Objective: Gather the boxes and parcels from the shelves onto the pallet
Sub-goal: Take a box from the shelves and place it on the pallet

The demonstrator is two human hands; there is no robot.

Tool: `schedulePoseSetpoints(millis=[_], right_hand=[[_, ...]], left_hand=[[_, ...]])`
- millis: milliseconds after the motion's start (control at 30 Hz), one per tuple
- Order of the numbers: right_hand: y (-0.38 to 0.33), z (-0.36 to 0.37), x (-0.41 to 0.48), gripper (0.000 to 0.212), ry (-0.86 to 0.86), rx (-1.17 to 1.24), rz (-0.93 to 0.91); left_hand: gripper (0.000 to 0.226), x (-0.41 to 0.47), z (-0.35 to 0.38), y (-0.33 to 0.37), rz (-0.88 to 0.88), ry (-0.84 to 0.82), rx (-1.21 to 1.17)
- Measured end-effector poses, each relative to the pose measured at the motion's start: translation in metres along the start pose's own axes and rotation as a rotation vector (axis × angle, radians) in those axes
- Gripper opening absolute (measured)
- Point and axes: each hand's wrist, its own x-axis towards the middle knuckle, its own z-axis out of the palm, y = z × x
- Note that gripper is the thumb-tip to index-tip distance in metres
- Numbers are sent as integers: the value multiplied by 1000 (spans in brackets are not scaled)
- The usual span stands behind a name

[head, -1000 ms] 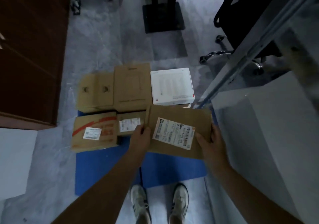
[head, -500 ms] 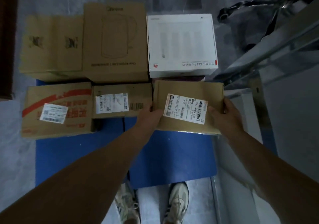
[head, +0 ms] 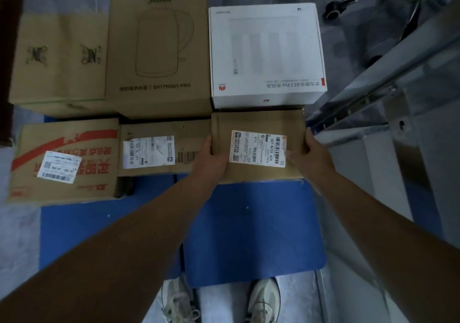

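The blue pallet (head: 249, 223) lies on the floor in front of my feet, and its near half is bare, so there is room for a good deal more. The metal shelf frame (head: 368, 98) runs along my right side. I cannot see onto the shelves from here, so I cannot tell how many boxes are left there.

Five boxes are already down. The back row holds the kettle box (head: 159, 48) in the middle, the white box (head: 266, 53) to its right and the emblem box (head: 59, 58) to its left, all close together. In front of them sit the red-striped box (head: 67, 158) on the left and, just beside it, the small labelled box (head: 159, 148).

The sixth piece is the brown parcel (head: 258, 123), label up, in the front row right against the white box. My left hand (head: 211, 158) clasps its left edge and my right hand (head: 311, 158) its right edge, fingers curled over onto the top by the label. I cannot tell whether its underside is resting on the pallet yet.

By my reckoning this placement is nearly done: let go, then back to the shelves.
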Motion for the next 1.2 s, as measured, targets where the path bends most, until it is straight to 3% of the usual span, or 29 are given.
schedulePoseSetpoints(millis=[67, 167, 333, 467, 600, 767, 867, 967, 1200], right_hand=[[-6, 3, -5, 83, -7, -110, -16], [-24, 14, -29, 63, 115, -214, -122], [-93, 24, -77, 71, -48, -207, -265], [-192, -6, -121, 64, -87, -122, -421], [-311, -72, -180, 63, -33, -231, -608], [-456, -174, -284, 38, 6, -225, -757], [-518, -227, -351, 52, 2, -329, -839], [-575, -271, -416, 71, 34, -433, -953], [-652, -334, -532, 78, 183, -443, -1042]], left_hand=[[57, -2, -3, 7, 18, 5, 86], [48, -16, -10, 27, 106, 40, 151], [46, -58, -31, 86, 235, 67, 208], [49, -119, -61, 169, 390, 132, 311], [61, -204, -107, 282, 620, 203, 497], [57, -340, -161, 410, 844, 253, 597], [68, -419, -195, 453, 866, 292, 710], [62, -490, -224, 493, 906, 332, 756], [66, -602, -267, 581, 1123, 430, 726]])
